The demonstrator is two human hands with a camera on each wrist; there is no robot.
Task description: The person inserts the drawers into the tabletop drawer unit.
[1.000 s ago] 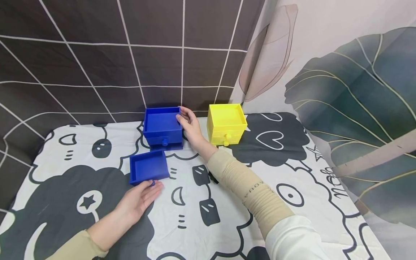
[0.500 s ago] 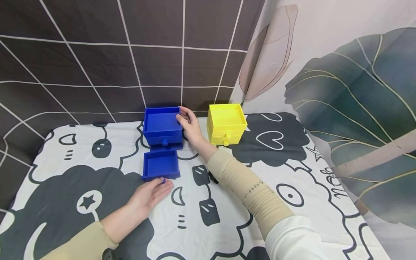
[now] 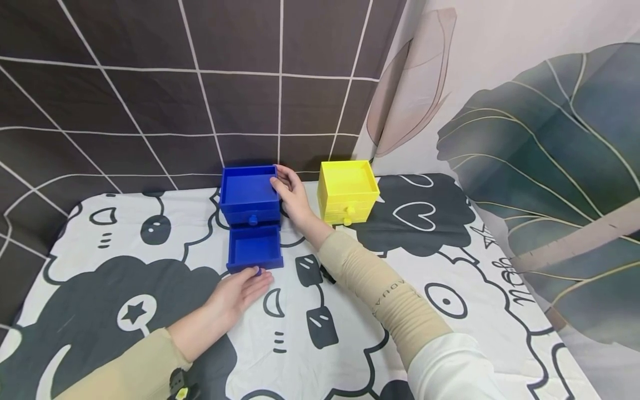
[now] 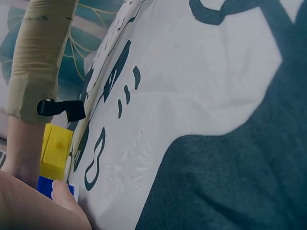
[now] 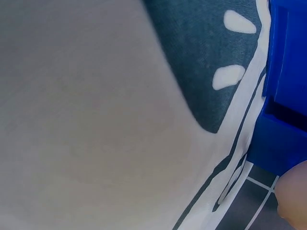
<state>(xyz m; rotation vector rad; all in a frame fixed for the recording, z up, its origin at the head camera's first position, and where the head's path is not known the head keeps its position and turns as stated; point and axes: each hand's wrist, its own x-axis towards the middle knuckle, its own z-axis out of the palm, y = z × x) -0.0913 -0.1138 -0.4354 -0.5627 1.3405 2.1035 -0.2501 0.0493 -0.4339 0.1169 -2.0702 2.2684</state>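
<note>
In the head view a blue drawer cabinet (image 3: 249,189) stands near the dark wall, its shallow top open and a round knob (image 3: 253,220) on the upper drawer front. A loose-looking blue drawer (image 3: 255,247) lies in front, its back edge right at the cabinet's lower opening. My left hand (image 3: 240,291) pinches this drawer's small knob between thumb and fingers, the other fingers extended. My right hand (image 3: 294,194) grips the cabinet's right side, thumb over the top rim. In the right wrist view, the cabinet (image 5: 268,139) and drawer (image 5: 292,48) appear at the right edge.
A yellow drawer cabinet (image 3: 348,191) with small knobs stands just right of my right hand. Black-and-white patterned cloth (image 3: 360,344) covers the surface. A dark gridded wall covering (image 3: 240,105) rises right behind the cabinets.
My left hand has moved the blue drawer rightward and up to the cabinet's lower opening, turning it straight with the cabinet. The right hand has kept its hold.
</note>
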